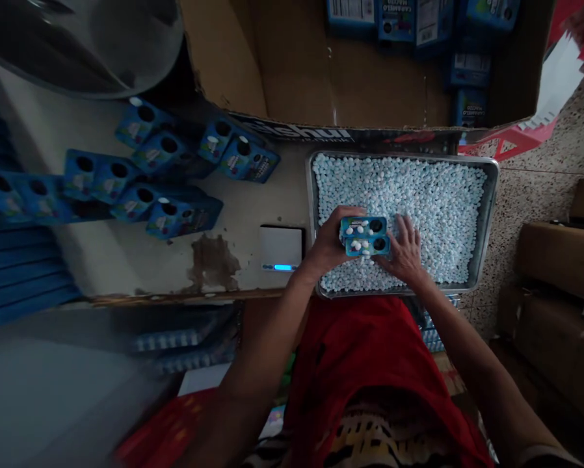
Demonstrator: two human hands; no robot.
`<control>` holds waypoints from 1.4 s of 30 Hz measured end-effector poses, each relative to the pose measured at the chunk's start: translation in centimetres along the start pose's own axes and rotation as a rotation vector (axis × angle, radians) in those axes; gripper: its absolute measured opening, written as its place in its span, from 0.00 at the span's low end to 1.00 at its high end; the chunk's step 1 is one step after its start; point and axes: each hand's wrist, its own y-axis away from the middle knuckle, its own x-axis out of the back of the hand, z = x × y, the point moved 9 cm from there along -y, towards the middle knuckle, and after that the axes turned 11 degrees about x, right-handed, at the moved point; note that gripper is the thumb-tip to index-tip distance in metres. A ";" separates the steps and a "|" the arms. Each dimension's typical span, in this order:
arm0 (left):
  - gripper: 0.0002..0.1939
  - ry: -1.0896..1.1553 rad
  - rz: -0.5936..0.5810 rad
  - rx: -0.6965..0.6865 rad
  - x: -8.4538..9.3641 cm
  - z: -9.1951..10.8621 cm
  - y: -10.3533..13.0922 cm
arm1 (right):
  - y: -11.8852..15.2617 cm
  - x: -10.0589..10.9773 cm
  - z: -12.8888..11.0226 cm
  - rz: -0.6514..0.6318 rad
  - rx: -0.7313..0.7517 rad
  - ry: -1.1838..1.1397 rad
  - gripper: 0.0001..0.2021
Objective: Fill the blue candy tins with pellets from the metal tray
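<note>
Above a metal tray [490, 224] full of small pale blue and white candies, my left hand [330, 244] grips two blue boxes [353, 227] side by side. Each box has a dark round hole at its right end, and several loose white candies lie on top of them. My right hand [405, 250] is just right of the boxes, over the candies, fingers spread, its thumb close to the lower box. Whether the thumb touches the box is hard to tell.
A small scale [282, 247] with a lit display stands left of the tray. Several blue boxes with round holes [182, 214] are further left. Behind is a large cardboard box [292, 78] holding more blue boxes. A metal bowl [101, 39] sits at the back left.
</note>
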 end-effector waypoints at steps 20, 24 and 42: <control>0.41 0.071 0.051 0.235 1.6 -3.2 3.0 | -6.5 10.4 -6.6 0.681 -0.283 -1.583 0.22; 0.37 -0.181 0.047 0.282 1.2 -1.2 3.2 | -8.7 9.7 -7.7 0.656 -0.240 -1.341 0.23; 0.30 -0.259 0.248 -0.022 3.6 0.8 0.5 | -2.6 8.6 -2.8 0.355 -0.213 -0.354 0.09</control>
